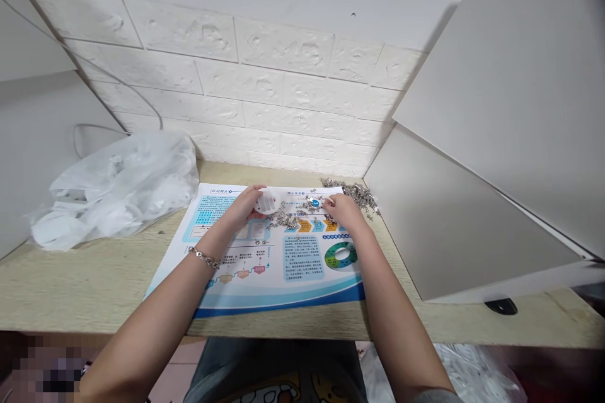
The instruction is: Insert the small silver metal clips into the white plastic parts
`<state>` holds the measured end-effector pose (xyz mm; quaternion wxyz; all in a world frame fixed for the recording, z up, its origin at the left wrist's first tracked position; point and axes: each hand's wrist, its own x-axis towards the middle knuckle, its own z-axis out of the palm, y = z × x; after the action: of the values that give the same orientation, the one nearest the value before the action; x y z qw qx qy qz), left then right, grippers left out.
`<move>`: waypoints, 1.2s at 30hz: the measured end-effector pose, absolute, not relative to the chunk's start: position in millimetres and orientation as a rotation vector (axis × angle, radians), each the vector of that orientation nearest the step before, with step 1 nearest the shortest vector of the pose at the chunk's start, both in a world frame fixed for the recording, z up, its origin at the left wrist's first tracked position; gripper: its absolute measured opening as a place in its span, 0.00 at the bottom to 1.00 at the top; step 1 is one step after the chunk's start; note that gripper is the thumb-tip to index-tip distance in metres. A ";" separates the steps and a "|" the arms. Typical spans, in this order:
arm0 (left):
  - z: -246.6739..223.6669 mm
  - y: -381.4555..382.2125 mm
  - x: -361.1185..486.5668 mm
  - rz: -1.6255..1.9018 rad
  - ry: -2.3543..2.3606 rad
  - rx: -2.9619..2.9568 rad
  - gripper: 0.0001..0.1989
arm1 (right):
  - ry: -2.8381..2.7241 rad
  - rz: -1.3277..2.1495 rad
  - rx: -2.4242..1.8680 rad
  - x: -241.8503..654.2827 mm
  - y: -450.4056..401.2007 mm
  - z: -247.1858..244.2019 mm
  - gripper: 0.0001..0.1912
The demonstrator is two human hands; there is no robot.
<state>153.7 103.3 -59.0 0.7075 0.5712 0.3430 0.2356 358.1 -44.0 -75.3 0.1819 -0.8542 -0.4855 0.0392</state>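
My left hand (249, 203) grips a round white plastic piece with slots (269, 201) by its left edge, above a printed poster sheet (255, 293). To the right, my right hand (341, 209) has its fingers pinched together near a small pale tip; what it holds is too small to make out. Between the hands lies a scatter of small metal parts (286, 219) on the paper. A larger heap of such metal parts (357, 194) sits at the sheet's far right corner.
A clear plastic bag of white pieces (125, 186) rests on the table (70, 293) at the left. Grey-white panels (454, 220) stand close on the right, and a white brick-pattern wall (265, 94) closes the back. Another plastic bag (467, 371) is below the table edge.
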 end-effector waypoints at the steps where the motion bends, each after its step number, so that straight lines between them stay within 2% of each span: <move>1: -59.3 103.6 154.3 0.513 0.760 1.283 0.14 | -1.362 0.094 -2.401 358.5 -44.3 -75.5 0.11; 15: -66.1 107.3 156.5 0.472 0.792 1.292 0.17 | -1.253 0.042 -2.467 362.4 -41.8 -77.6 0.18; 22: -73.7 113.3 158.7 0.464 0.712 1.203 0.18 | -1.273 0.165 -2.499 357.6 -42.3 -75.1 0.11; 27: -71.1 112.7 157.4 0.406 0.665 1.207 0.23 | -1.290 0.153 -2.503 354.0 -40.8 -76.1 0.10; 30: -67.7 110.9 156.9 0.380 0.646 1.196 0.24 | -1.277 0.081 -2.408 351.2 -40.8 -71.4 0.09; 34: -62.7 104.3 156.7 0.287 0.537 1.269 0.16 | -1.236 0.085 -2.050 335.1 -39.7 -60.0 0.08; 36: -60.4 98.8 156.7 0.211 0.506 1.321 0.17 | -1.234 0.144 -1.920 321.6 -37.8 -56.1 0.09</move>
<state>156.7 98.8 -60.4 0.7550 0.6057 0.2321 0.0966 321.6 -37.8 -56.1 0.4147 -0.7640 -0.4910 0.0572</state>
